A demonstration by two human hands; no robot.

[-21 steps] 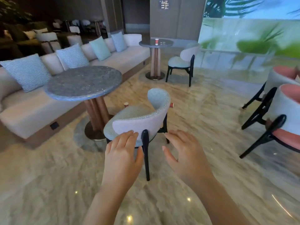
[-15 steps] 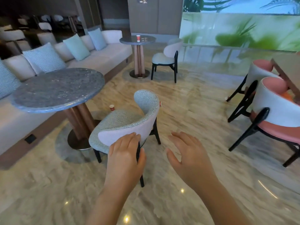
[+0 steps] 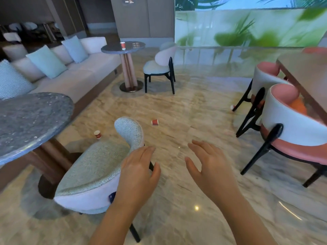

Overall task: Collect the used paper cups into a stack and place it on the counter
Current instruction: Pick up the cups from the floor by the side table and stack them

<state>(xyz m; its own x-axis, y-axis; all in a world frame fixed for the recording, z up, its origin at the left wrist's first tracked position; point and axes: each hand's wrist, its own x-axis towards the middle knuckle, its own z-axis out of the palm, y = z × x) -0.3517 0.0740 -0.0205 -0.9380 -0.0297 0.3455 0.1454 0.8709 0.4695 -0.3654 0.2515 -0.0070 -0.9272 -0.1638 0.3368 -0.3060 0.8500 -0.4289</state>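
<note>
A red paper cup (image 3: 155, 122) lies on its side on the marble floor ahead of me. Another red cup (image 3: 97, 134) stands upright on the floor beside the near table's base. A third red cup (image 3: 122, 45) stands on the far round table (image 3: 134, 46). A small whitish cup-like thing (image 3: 232, 107) lies by the pink chair's leg; it is too blurred to be sure. My left hand (image 3: 139, 174) hovers open over the back of the teal chair (image 3: 99, 167). My right hand (image 3: 210, 170) is open above bare floor, holding nothing.
A grey round stone table (image 3: 30, 121) stands at the left with a long cream sofa (image 3: 79, 76) behind it. Two pink chairs (image 3: 292, 121) and a wooden table (image 3: 307, 73) crowd the right. A white chair (image 3: 161, 66) sits by the far table.
My view has moved forward and to the right past the teal chair. The cup lying on the floor has come out from behind the chair back. Both hands stay open and empty.
</note>
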